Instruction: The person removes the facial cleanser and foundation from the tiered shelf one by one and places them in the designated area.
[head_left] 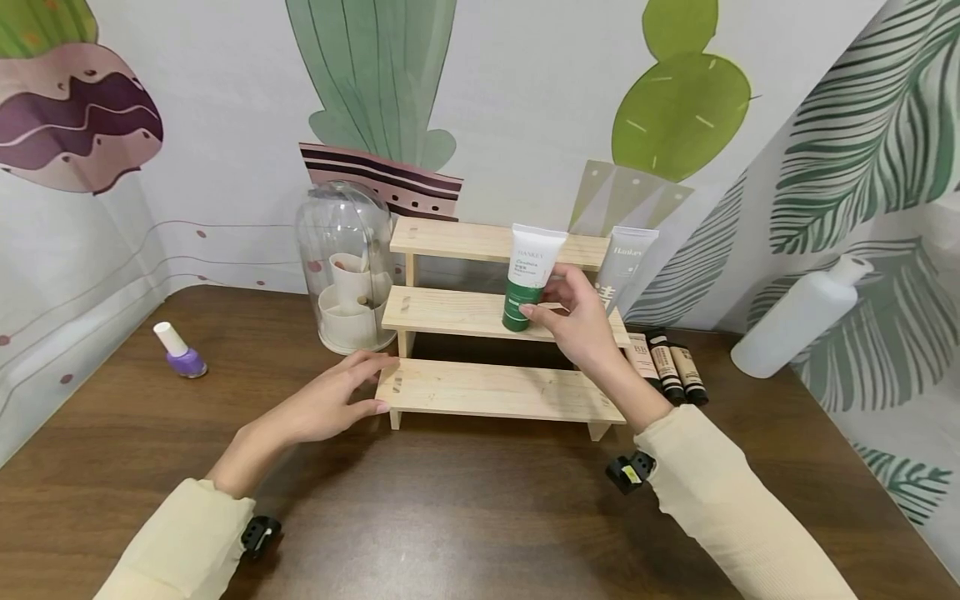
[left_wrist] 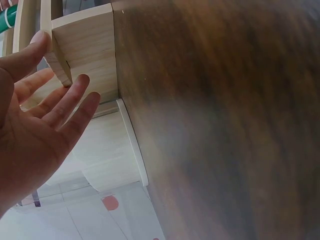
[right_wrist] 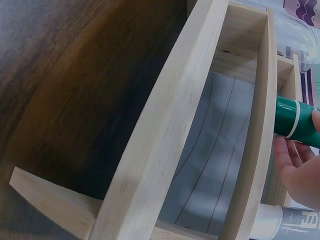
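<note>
Tube (head_left: 529, 268) in right fingers (head_left: 576, 287); only head view shows its crimped end.

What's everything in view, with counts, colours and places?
Table: 1, brown, foreground
Wooden stand: 1, pale, table centre
Held tube: 1, white and green, at stand's middle tier
Second tube: 1, grey, that tier's right end
Dome: 1, clear, left of stand
Cup holder: count unclear, white, inside dome
Nail polish: 1, purple with white cap, table's left
Small tubes: 3, beige and black, right of stand
Bottle: 1, white, table's right
Wall covering: count unclear, white with plants, behind
Sleeves: 2, cream, forearms
Wrist devices: 2, black, one per sleeve
Left hand: 1, bare, bottom tier's left end
Right hand: 1, bare, gripping held tube
</note>
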